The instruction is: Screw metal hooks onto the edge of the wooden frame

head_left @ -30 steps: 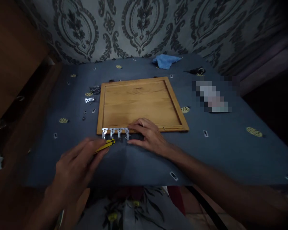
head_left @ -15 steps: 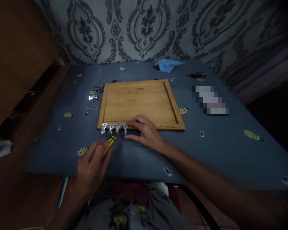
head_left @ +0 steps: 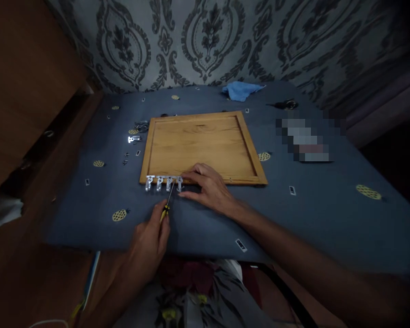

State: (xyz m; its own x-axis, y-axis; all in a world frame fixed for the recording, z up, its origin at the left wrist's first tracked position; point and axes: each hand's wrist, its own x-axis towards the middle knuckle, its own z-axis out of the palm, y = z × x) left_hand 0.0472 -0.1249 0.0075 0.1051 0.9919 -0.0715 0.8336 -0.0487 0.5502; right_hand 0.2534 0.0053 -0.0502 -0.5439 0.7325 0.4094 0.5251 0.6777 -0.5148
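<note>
A screwdriver (head_left: 165, 212) with a yellow and black handle is gripped in my left hand (head_left: 149, 241). Its thin shaft points up and away, with the tip at the metal hook rail (head_left: 164, 176), near the right-hand hooks. This silvery rail carries several hooks and lies along the near edge of a framed wooden board (head_left: 198, 141), towards its left corner. My right hand (head_left: 208, 189) rests on the board's near edge, fingers and thumb closed about the right end of the rail. Whether the tip sits in a screw is too small to tell.
Left of the board lie a loose metal hook piece (head_left: 134, 139), several small screws (head_left: 125, 158) and a dark wiry bundle (head_left: 141, 126). A blue cloth (head_left: 242, 91) and a dark object (head_left: 284, 104) lie at the back; a pixelated item (head_left: 307, 139) is at right. Dark blue printed cloth (head_left: 205, 237) covers the table.
My left hand has moved right and turned the screwdriver more upright in view, its shaft now showing clearly against the rail. The right hand keeps its place on the rail.
</note>
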